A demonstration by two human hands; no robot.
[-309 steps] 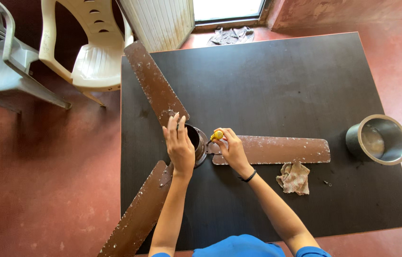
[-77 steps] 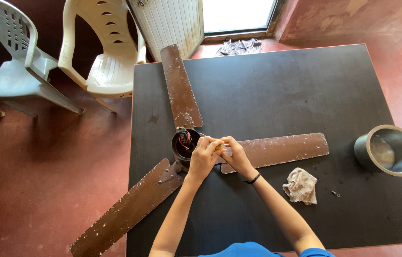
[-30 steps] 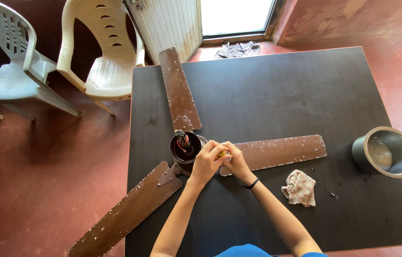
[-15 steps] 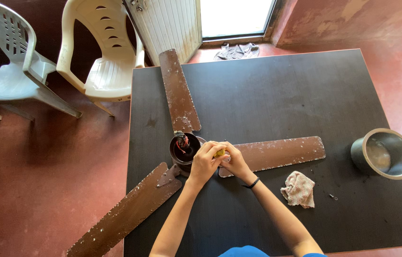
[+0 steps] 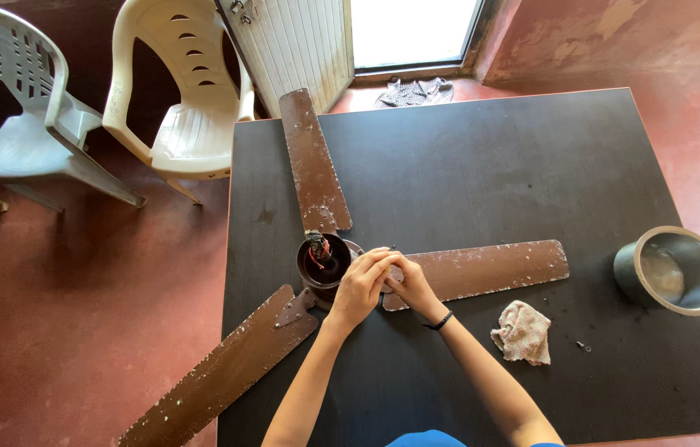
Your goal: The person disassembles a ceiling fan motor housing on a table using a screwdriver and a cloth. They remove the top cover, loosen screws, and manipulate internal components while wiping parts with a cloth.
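Dark table (image 5: pixel 482 165) fills the view, its far half bare and open; fan (image 5: pixel 325 261) lies near the left edge, one blade (image 5: pixel 221 372) jutting past that edge over the red floor (image 5: pixel 76 331); steel bowl (image 5: pixel 673 269) sits close to the right edge, rag (image 5: pixel 522 331) just beside the right forearm. Both arms are cut off at the bottom; two chairs (image 5: pixel 176 108) are partly out of view. Left hand (image 5: pixel 362 281) curls against the hub's right rim, right hand (image 5: pixel 408 281) pressed up to it where the right blade (image 5: pixel 482 269) begins; fingers bunched tight, and I cannot tell what they pinch.
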